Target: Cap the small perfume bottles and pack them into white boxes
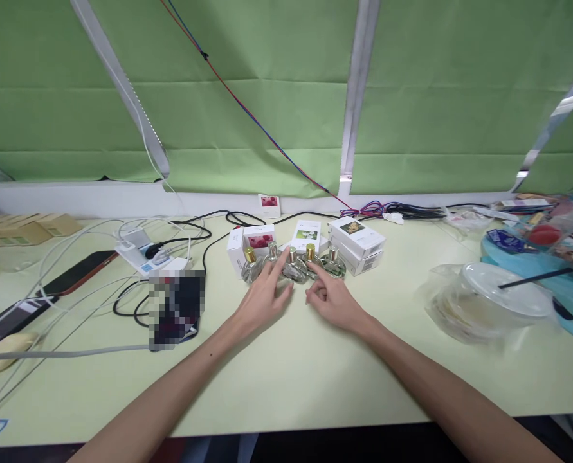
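Several small clear perfume bottles with gold caps (334, 262) stand in a row on the pale green table (286, 386), in front of white perfume boxes (356, 239). My left hand (263, 297) reaches to the row with fingers stretched out, the index finger touching a bottle (293, 267) near the middle. Just right of it, my right hand (332, 299) rests on the table, fingers loosely curled and the index finger pointing at the base of another bottle (311, 258). Neither hand holds anything.
Cables, a power strip (146, 254) and phones (76, 273) lie at the left. A blurred dark object (176, 308) sits left of my left arm. Plastic-wrapped lidded bowls (489, 299) and a cluttered blue tray (546, 257) stand at the right. Green panels back the table.
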The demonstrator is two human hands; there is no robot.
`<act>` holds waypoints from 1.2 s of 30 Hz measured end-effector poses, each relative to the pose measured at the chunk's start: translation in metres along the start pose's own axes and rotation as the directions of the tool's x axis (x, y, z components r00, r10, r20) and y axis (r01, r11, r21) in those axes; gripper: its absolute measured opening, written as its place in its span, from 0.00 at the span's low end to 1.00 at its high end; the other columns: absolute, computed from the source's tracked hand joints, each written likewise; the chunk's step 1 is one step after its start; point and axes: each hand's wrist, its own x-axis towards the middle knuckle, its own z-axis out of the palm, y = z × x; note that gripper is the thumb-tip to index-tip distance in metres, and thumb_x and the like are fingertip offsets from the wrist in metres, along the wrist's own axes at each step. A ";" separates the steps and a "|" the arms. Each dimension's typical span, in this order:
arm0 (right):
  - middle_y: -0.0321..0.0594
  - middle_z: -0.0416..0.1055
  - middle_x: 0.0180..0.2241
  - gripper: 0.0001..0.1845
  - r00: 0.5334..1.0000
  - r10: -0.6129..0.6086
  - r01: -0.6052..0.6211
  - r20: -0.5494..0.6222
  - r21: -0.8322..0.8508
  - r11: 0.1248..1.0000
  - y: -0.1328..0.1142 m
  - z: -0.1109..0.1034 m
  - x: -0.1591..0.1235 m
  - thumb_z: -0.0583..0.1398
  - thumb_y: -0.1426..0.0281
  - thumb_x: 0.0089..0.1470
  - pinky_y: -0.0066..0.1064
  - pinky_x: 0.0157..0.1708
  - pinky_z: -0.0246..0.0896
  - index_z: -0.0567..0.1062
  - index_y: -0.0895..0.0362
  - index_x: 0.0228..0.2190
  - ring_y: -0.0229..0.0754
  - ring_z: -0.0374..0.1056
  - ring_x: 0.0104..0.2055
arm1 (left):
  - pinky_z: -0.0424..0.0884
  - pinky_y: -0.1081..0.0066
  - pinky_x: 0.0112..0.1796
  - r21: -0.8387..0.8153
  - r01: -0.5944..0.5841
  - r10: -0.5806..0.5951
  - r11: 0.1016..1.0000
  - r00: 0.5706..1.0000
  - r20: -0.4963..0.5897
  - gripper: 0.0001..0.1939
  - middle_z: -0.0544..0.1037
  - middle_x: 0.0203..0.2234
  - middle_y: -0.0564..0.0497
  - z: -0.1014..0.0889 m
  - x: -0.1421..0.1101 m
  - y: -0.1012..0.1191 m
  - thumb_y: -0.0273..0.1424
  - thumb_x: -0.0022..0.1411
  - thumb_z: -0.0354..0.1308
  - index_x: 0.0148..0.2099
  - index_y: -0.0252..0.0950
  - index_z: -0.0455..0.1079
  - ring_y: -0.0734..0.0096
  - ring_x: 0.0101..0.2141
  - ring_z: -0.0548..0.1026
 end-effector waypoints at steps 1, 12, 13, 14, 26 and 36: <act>0.37 0.80 0.31 0.39 1.000 0.001 -0.001 0.010 -0.004 1.000 0.000 0.000 0.000 0.58 0.72 0.60 0.30 0.31 0.63 0.54 0.61 0.69 0.37 0.67 0.25 | 0.73 0.67 0.34 0.002 0.002 -0.002 1.000 1.000 0.004 0.39 0.70 0.45 0.46 0.000 0.000 0.000 0.37 0.69 0.52 0.75 0.49 0.39 0.74 0.24 0.69; 0.36 0.79 0.27 0.37 0.999 0.015 -0.014 0.032 -0.020 1.000 -0.001 0.001 -0.001 0.59 0.71 0.59 0.29 0.31 0.62 0.57 0.64 0.67 0.37 0.66 0.24 | 0.74 0.67 0.34 -0.047 -0.014 0.015 0.999 1.000 0.020 0.39 0.70 0.49 0.45 -0.002 -0.002 0.004 0.36 0.68 0.53 0.75 0.50 0.40 0.74 0.26 0.71; 0.35 0.79 0.27 0.37 0.999 0.015 -0.014 0.031 -0.017 1.000 -0.001 0.001 -0.001 0.59 0.71 0.59 0.29 0.31 0.62 0.58 0.64 0.67 0.37 0.66 0.24 | 0.74 0.68 0.34 -0.053 -0.019 0.020 0.998 1.000 0.017 0.38 0.70 0.49 0.45 -0.002 -0.002 0.003 0.36 0.68 0.53 0.75 0.50 0.41 0.74 0.26 0.71; 0.35 0.79 0.27 0.36 0.999 0.015 -0.014 0.028 -0.015 1.000 -0.001 0.001 -0.001 0.59 0.71 0.59 0.29 0.31 0.63 0.58 0.64 0.66 0.37 0.67 0.24 | 0.74 0.68 0.34 -0.060 -0.024 0.025 0.998 1.000 0.012 0.38 0.70 0.49 0.45 -0.001 -0.002 0.003 0.36 0.68 0.54 0.75 0.49 0.42 0.74 0.26 0.71; 0.32 0.76 0.25 0.25 1.000 -0.030 0.030 0.002 -0.034 0.999 0.001 0.001 -0.002 0.60 0.71 0.58 0.29 0.31 0.62 0.68 0.58 0.57 0.38 0.68 0.24 | 0.74 0.65 0.35 -0.067 -0.029 0.028 0.997 1.000 -0.011 0.36 0.70 0.50 0.44 0.002 -0.004 0.006 0.46 0.68 0.55 0.72 0.47 0.45 0.74 0.26 0.71; 0.30 0.73 0.23 0.22 0.983 -0.160 0.164 0.088 -0.039 0.986 -0.005 0.000 -0.005 0.59 0.74 0.56 0.26 0.27 0.58 0.73 0.55 0.52 0.35 0.64 0.22 | 0.73 0.65 0.37 -0.012 -0.048 0.047 0.999 0.996 -0.074 0.35 0.72 0.52 0.44 0.002 -0.004 0.007 0.43 0.65 0.58 0.69 0.42 0.52 0.70 0.30 0.74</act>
